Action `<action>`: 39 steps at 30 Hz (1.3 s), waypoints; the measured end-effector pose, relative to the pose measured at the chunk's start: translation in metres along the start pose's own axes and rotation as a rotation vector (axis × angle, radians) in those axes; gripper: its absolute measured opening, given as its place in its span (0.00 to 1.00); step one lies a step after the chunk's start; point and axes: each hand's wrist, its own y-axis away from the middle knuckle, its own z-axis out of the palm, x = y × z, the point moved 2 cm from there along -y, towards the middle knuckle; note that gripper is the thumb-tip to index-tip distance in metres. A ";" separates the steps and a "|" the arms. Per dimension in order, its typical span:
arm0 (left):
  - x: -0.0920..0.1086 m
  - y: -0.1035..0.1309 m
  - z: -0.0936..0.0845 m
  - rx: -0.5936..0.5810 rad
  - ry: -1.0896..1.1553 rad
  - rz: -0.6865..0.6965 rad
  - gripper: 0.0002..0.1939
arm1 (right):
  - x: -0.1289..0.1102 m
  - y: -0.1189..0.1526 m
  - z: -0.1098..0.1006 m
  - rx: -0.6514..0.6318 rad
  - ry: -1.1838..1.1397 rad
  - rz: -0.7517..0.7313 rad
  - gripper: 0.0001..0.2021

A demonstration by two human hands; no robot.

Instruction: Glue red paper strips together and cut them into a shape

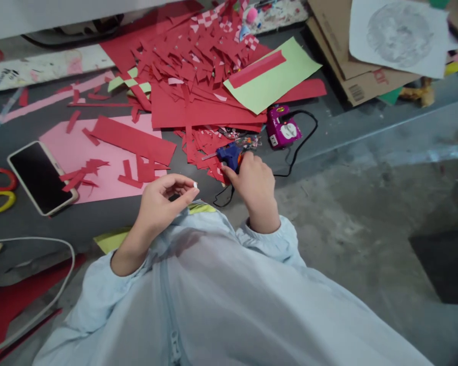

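My left hand is closed in a pinch on a small white piece between thumb and fingertips, just past the table's front edge. To its right, my right hand has its fingers round the back of a small blue glue gun, which lies over red paper scraps. The gun's nozzle points left. A black cord hangs in a loop below it. My right palm hides most of the gun's handle.
A big heap of red strips covers the table's back. Green paper, a purple box with a black cable, pink paper, a phone, scissors and cardboard lie around.
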 end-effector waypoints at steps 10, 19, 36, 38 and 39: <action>0.013 0.033 -0.019 0.230 -0.548 0.272 0.02 | 0.001 0.005 -0.002 -0.004 -0.052 0.016 0.16; -0.017 0.051 -0.043 0.334 -0.851 0.082 0.03 | 0.021 0.036 -0.017 0.068 -0.477 -0.023 0.17; -0.032 0.009 -0.072 0.212 -1.041 -0.187 0.08 | -0.028 0.023 -0.008 -0.329 -1.093 -0.290 0.12; -0.033 0.003 -0.071 0.187 -1.068 -0.203 0.09 | -0.031 0.020 -0.006 -0.358 -1.111 -0.307 0.13; -0.033 0.001 -0.071 0.171 -1.081 -0.213 0.09 | -0.032 0.018 -0.006 -0.369 -1.128 -0.311 0.14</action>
